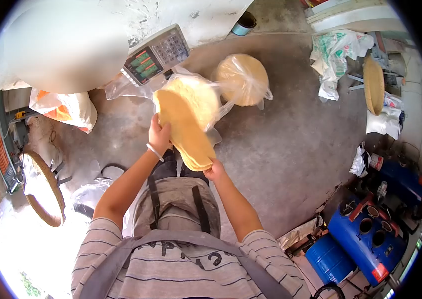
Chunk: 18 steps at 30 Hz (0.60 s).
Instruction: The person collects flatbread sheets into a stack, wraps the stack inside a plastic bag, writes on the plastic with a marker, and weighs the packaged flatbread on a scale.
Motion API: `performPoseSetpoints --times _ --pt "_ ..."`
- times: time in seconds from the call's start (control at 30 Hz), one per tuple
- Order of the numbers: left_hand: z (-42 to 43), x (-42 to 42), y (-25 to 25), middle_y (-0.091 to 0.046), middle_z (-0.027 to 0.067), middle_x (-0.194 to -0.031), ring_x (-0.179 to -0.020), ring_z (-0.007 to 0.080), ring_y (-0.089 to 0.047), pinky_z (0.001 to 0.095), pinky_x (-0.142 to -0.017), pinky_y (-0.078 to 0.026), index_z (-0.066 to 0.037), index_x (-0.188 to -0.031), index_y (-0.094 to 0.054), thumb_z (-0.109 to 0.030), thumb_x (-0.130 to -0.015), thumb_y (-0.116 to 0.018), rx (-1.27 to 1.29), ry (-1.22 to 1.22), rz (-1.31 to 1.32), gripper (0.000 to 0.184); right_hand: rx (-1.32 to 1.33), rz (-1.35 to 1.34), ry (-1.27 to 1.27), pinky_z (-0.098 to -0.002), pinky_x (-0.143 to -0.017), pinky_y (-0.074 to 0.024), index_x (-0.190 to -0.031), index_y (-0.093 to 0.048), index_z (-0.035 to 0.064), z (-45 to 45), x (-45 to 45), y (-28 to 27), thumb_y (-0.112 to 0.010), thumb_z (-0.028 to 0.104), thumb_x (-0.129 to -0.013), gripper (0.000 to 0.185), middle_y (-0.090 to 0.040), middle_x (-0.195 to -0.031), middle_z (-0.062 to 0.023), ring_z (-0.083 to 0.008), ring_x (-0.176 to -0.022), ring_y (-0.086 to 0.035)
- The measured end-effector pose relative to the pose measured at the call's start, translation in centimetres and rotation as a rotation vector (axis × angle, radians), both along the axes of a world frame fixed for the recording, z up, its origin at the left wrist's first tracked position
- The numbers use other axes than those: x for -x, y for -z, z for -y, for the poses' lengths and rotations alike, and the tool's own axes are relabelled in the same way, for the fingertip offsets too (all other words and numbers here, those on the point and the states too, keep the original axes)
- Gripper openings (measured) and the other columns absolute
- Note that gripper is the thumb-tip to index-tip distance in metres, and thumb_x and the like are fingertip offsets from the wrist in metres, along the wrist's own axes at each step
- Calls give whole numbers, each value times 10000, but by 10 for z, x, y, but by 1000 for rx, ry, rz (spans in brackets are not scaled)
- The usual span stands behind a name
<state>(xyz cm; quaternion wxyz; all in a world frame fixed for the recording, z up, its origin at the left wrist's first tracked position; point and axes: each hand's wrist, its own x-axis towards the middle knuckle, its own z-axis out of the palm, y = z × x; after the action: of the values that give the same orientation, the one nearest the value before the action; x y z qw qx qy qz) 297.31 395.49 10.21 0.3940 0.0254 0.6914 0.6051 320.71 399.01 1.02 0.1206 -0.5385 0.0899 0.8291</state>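
My left hand (159, 134) is closed on the left edge of a stack of thin yellow sheets (186, 129), which looks folded or bent over. My right hand (214, 169) pinches the stack's lower right end. Just beyond the stack, a round yellow pile (196, 97) lies in an open clear plastic bag, partly hidden by the held sheets. Behind that pile stands a digital scale display (156, 55) with lit digits. To the right, another round yellow pile (241, 82) sits inside a clear bag gathered at its top.
An orange and white sack (66, 107) and a round woven tray (44, 189) are on the left. At the right are a white-green sack (340, 52), another woven tray (373, 84) and a blue machine (365, 239). A tin (244, 25) stands by the wall.
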Motion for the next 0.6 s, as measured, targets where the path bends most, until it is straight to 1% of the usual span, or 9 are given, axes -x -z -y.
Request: performPoseSetpoints --times 0.13,0.23,0.3,0.33,0.37,0.43,0.47,0.57,0.6 --pt "-20 22 7 -565 100 -750 -485 154 -545 262 -366 -428 27 -1204 -319 -72 -811 -444 141 -50 21 425 45 7 -251 -276 -644 -538 -1004 -495 -53 -27 13 43 -440 65 -852 200 -612 -896 -126 -192 -767 -635" --pt "-41 32 27 -554 96 -675 -413 151 -502 261 -325 -385 31 -1149 -365 -93 -809 -453 171 -123 31 372 57 4 -231 -276 -611 -539 -996 -496 -56 -58 37 69 -444 62 -851 194 -607 -899 -135 -199 -739 -633" --pt "-49 37 47 -554 96 -672 -409 148 -501 263 -322 -383 25 -1141 -378 -94 -808 -454 120 -186 47 361 -131 74 -326 -324 -729 -506 -1071 -459 -57 -84 70 55 -435 104 -877 254 -565 -1007 -158 -230 -870 -598" --pt "-46 38 53 -560 77 -711 -454 126 -513 239 -365 -402 5 -1152 -387 -93 -832 -455 108 -159 26 341 -354 108 -386 -323 -743 -491 -1090 -453 -43 -93 79 55 -446 117 -881 263 -560 -1017 -145 -220 -887 -585" --pt "-38 37 70 -563 75 -734 -492 125 -525 237 -395 -419 13 -1144 -390 -91 -837 -451 68 -168 -28 330 -579 139 -445 -322 -757 -476 -1108 -447 -29 -100 85 59 -457 131 -885 275 -556 -1026 -133 -210 -905 -573" --pt "-16 30 109 -569 70 -780 -567 123 -547 235 -456 -453 28 -1128 -395 -85 -847 -445 -12 -185 -135 307 -724 182 -465 -306 -790 -436 -1114 -461 -39 -104 92 75 -486 151 -874 306 -569 -1021 -133 -197 -915 -554" --pt "-7 24 127 -579 48 -815 -641 92 -551 213 -511 -453 6 -1116 -417 -110 -866 -451 -8 -206 -83 278 -796 204 -477 -299 -806 -417 -1116 -469 -44 -106 94 89 -500 160 -868 323 -576 -1018 -132 -190 -920 -544" --pt "36 15 220 -582 49 -801 -628 91 -557 213 -496 -454 -13 -1113 -433 -117 -859 -470 171 -102 62 277 -751 415 -593 -304 -800 -415 -1108 -482 -34 -98 70 182 -504 156 -869 305 -574 -1024 -120 -193 -897 -544" --pt "40 15 250 -583 53 -780 -607 97 -561 227 -465 -460 -13 -1083 -468 -131 -852 -485 259 -81 113 260 -730 518 -666 -286 -625 -464 -1106 -466 50 -98 57 218 -536 205 -867 293 -556 -965 -65 -145 -782 -554"
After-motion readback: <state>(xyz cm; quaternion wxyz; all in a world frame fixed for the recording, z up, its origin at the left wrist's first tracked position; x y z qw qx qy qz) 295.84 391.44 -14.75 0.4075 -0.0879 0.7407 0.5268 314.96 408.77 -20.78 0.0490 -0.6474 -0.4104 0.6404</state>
